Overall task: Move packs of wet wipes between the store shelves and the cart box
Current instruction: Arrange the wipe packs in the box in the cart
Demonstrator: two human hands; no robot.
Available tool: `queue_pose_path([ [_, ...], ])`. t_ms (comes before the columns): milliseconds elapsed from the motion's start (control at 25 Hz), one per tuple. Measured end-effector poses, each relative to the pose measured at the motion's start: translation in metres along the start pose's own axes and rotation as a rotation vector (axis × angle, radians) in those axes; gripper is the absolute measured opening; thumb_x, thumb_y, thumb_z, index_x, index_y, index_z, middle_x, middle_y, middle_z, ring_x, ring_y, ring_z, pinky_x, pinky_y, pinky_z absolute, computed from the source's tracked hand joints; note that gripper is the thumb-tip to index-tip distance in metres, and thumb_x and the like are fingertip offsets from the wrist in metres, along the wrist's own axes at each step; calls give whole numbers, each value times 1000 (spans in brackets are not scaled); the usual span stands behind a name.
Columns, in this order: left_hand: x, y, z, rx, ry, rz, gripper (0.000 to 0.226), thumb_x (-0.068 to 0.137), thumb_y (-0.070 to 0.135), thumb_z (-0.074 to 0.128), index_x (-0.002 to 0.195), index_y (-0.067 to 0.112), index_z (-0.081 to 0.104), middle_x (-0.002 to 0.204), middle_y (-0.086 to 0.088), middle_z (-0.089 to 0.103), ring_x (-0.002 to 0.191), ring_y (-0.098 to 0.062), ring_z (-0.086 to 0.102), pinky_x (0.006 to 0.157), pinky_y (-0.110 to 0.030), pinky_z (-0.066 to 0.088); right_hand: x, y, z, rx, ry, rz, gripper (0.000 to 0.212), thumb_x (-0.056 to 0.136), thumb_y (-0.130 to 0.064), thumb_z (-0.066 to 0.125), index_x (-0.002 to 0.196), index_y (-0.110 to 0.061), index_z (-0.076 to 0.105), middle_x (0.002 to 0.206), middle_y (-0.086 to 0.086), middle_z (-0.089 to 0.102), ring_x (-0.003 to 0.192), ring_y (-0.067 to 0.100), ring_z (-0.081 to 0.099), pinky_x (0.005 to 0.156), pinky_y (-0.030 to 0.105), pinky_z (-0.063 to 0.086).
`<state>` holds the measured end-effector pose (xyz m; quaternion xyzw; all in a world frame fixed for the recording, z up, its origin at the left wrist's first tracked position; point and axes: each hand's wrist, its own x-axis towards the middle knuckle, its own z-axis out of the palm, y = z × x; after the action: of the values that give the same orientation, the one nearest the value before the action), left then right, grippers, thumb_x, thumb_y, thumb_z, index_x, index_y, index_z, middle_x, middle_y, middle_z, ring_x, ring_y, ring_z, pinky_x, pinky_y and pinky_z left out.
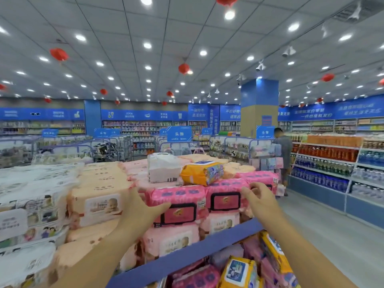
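Fingers straight, left hand touches pink pack; right hand relaxed nearby.

The hot-pink wipes packs carry a darker pink print and pink flip lids edged in black. The pale pink packs and peach packs bear white labels with baby photos. The white packs show colourful cartoon panels. The orange pack is printed blue and purple, with a blue-and-white lid. The rail is periwinkle, and the lanterns are red.
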<state>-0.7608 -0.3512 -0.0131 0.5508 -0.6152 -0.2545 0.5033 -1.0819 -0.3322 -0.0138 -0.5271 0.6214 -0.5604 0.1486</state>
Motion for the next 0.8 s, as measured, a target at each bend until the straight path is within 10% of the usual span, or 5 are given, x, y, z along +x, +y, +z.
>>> queue_pose_path([
  [320, 4, -9, 16, -84, -160, -35, 69, 62, 23, 97, 114, 42, 55, 95, 20, 78, 85, 7, 72, 65, -9, 52, 47, 28, 9, -75, -83, -60, 75, 85, -48, 73, 145, -14, 43, 136, 4, 41, 125, 22, 45, 102, 40, 40],
  [560, 4, -8, 11, -86, -214, -39, 74, 60, 23, 99, 119, 40, 57, 105, 16, 78, 95, -3, 75, 80, -22, 57, 54, 41, 12, -198, -128, -53, 98, 72, -55, 82, 149, -22, 33, 149, 5, 25, 137, 29, 31, 113, 49, 35],
  [680, -2, -6, 14, -84, -196, -22, 65, 66, 19, 96, 116, 38, 60, 105, 15, 78, 95, -4, 75, 80, -22, 57, 52, 23, 21, -343, 0, -367, 86, 75, -54, 77, 144, -18, 40, 151, 4, 29, 141, 28, 25, 117, 46, 27],
  [800, -2, -5, 16, -86, -234, -21, 69, 66, 23, 97, 126, 29, 62, 112, 9, 78, 102, -9, 74, 91, -33, 59, 56, -25, 40, -396, -247, -625, 84, 79, -44, 71, 151, -24, 31, 153, -1, 28, 142, 24, 24, 118, 40, 23],
])
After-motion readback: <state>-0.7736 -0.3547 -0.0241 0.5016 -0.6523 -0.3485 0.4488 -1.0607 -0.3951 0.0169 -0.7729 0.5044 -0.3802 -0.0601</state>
